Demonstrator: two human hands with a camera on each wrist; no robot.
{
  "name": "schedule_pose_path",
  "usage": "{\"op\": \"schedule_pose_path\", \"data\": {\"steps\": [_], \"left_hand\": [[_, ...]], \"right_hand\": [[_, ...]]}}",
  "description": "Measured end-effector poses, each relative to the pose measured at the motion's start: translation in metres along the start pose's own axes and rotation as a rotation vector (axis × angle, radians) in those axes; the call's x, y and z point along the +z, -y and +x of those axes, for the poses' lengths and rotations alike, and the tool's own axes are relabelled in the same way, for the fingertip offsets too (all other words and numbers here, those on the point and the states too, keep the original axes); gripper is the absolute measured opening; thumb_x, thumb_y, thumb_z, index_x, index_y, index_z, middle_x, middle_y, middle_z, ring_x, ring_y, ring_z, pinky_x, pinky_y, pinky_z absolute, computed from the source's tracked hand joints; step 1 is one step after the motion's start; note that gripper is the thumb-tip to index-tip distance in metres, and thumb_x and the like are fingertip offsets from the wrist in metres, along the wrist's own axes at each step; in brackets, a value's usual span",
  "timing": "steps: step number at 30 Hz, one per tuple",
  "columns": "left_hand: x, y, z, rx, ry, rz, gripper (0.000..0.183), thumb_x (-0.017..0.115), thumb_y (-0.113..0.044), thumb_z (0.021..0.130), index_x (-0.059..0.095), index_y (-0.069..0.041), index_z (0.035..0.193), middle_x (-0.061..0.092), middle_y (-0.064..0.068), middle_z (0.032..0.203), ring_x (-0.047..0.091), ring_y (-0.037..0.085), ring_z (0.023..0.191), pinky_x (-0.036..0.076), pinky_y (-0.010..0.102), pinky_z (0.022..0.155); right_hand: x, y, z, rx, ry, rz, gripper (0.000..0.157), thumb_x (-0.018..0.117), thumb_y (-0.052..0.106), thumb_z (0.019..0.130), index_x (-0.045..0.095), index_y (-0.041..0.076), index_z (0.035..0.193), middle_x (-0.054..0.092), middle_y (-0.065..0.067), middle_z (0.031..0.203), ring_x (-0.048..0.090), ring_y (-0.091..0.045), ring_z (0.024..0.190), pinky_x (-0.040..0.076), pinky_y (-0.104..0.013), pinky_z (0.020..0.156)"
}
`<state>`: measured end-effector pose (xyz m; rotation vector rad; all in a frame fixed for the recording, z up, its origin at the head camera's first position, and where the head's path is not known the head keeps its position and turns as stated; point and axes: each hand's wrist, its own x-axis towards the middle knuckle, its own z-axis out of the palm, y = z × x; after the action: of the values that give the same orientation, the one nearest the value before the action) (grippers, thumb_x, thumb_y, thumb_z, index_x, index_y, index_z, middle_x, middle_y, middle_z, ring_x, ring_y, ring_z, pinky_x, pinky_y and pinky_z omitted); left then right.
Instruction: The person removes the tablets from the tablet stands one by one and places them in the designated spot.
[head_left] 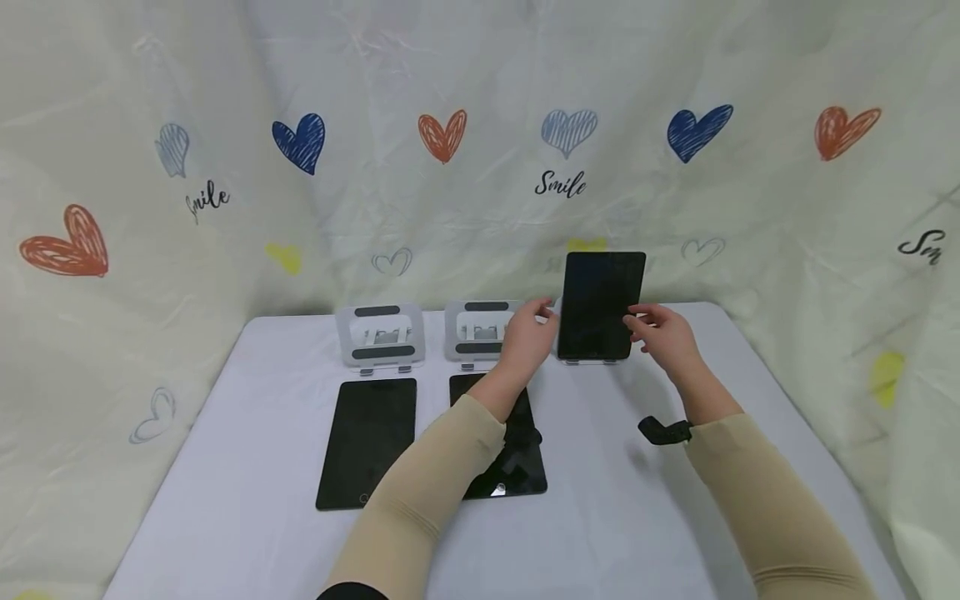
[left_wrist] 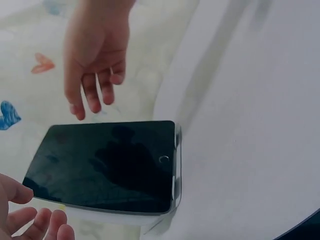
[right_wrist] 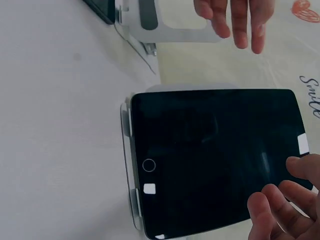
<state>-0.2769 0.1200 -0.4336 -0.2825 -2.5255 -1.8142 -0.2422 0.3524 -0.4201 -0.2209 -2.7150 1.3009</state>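
Note:
A black tablet [head_left: 600, 304] stands upright, leaning back on a stand whose lower lip supports its bottom edge. Its round home button shows in both wrist views. My left hand [head_left: 531, 333] is beside the tablet's left edge, fingers loosely bent with nothing between them. At the opposite edge is my right hand [head_left: 666, 333], its fingers spread and relaxed. The left wrist view shows a gap between the right hand [left_wrist: 100, 50] and the tablet. In the right wrist view the left hand [right_wrist: 240, 20] is likewise apart from it. Most of the stand is hidden behind the tablet.
Two grey-white stands with dark pads, a left one [head_left: 383, 352] and a middle one [head_left: 457, 329], are lined up at the back of the white table [head_left: 225, 467]. Before them lie a left tablet [head_left: 371, 442] and a middle tablet [head_left: 525, 467], partly under my left arm.

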Motion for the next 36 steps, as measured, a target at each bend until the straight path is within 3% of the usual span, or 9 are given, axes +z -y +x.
{"op": "schedule_pose_path", "data": {"steps": [5, 11, 14, 17, 20, 24, 30, 36], "left_hand": [[0.009, 0.005, 0.006, -0.014, 0.013, 0.038, 0.041, 0.058, -0.02, 0.099, 0.058, -0.018, 0.14, 0.064, -0.004, 0.111, 0.046, 0.011, 0.055, 0.039, 0.027, 0.049], [0.016, 0.004, 0.015, -0.014, 0.033, 0.134, 0.047, 0.06, -0.023, 0.099, 0.053, -0.021, 0.145, 0.063, -0.005, 0.112, 0.034, 0.011, 0.043, 0.034, 0.026, 0.044], [0.018, 0.002, 0.017, -0.018, 0.027, 0.148, 0.047, 0.06, -0.023, 0.099, 0.053, -0.02, 0.145, 0.064, -0.005, 0.112, 0.035, 0.011, 0.044, 0.034, 0.027, 0.045], [0.02, 0.0, 0.02, -0.024, 0.014, 0.167, 0.046, 0.06, -0.023, 0.098, 0.054, -0.019, 0.144, 0.064, -0.005, 0.11, 0.038, 0.011, 0.047, 0.036, 0.027, 0.048], [0.022, -0.001, 0.023, -0.028, 0.008, 0.189, 0.046, 0.06, -0.024, 0.098, 0.055, -0.018, 0.144, 0.064, -0.005, 0.109, 0.042, 0.012, 0.051, 0.038, 0.027, 0.052], [0.024, -0.003, 0.027, -0.027, 0.012, 0.203, 0.045, 0.059, -0.024, 0.099, 0.055, -0.017, 0.143, 0.064, -0.005, 0.105, 0.045, 0.012, 0.055, 0.04, 0.027, 0.055], [0.025, -0.008, 0.029, -0.049, 0.031, 0.19, 0.044, 0.057, -0.025, 0.1, 0.055, -0.02, 0.144, 0.064, -0.004, 0.107, 0.047, 0.012, 0.058, 0.041, 0.028, 0.058], [0.026, -0.01, 0.032, -0.041, 0.028, 0.197, 0.041, 0.057, -0.025, 0.1, 0.058, -0.021, 0.141, 0.065, -0.006, 0.104, 0.056, 0.01, 0.076, 0.047, 0.029, 0.067]], "right_hand": [[0.001, -0.003, 0.003, 0.013, -0.044, 0.003, 0.05, 0.056, 0.033, 0.102, 0.052, 0.003, 0.141, 0.061, -0.02, 0.116, 0.063, -0.023, 0.087, 0.05, -0.019, 0.063], [-0.001, -0.01, 0.011, 0.039, -0.106, 0.013, 0.05, 0.057, 0.032, 0.101, 0.052, 0.004, 0.141, 0.06, -0.02, 0.117, 0.056, -0.004, 0.071, 0.047, -0.017, 0.06], [-0.003, -0.015, 0.016, 0.046, -0.12, 0.014, 0.051, 0.057, 0.033, 0.1, 0.051, 0.005, 0.143, 0.06, -0.021, 0.119, 0.056, -0.004, 0.071, 0.046, -0.017, 0.061], [-0.005, -0.019, 0.02, 0.052, -0.113, 0.001, 0.055, 0.056, 0.035, 0.1, 0.048, 0.007, 0.146, 0.059, -0.022, 0.123, 0.06, -0.015, 0.084, 0.047, -0.021, 0.067], [-0.005, -0.021, 0.024, 0.052, -0.099, -0.015, 0.059, 0.056, 0.037, 0.1, 0.043, 0.008, 0.149, 0.057, -0.024, 0.128, 0.058, -0.03, 0.103, 0.047, -0.032, 0.077], [-0.005, -0.021, 0.029, 0.034, -0.079, -0.04, 0.063, 0.057, 0.039, 0.1, 0.037, 0.009, 0.153, 0.055, -0.026, 0.132, 0.051, -0.04, 0.118, 0.045, -0.046, 0.087], [-0.004, -0.018, 0.035, 0.012, -0.087, -0.05, 0.064, 0.059, 0.036, 0.1, 0.036, 0.009, 0.154, 0.055, -0.026, 0.13, 0.051, -0.041, 0.117, 0.045, -0.048, 0.087], [0.002, -0.018, 0.04, 0.018, -0.103, -0.042, 0.064, 0.06, 0.033, 0.099, 0.036, 0.009, 0.154, 0.055, -0.026, 0.13, 0.053, -0.04, 0.117, 0.045, -0.046, 0.086]]}}
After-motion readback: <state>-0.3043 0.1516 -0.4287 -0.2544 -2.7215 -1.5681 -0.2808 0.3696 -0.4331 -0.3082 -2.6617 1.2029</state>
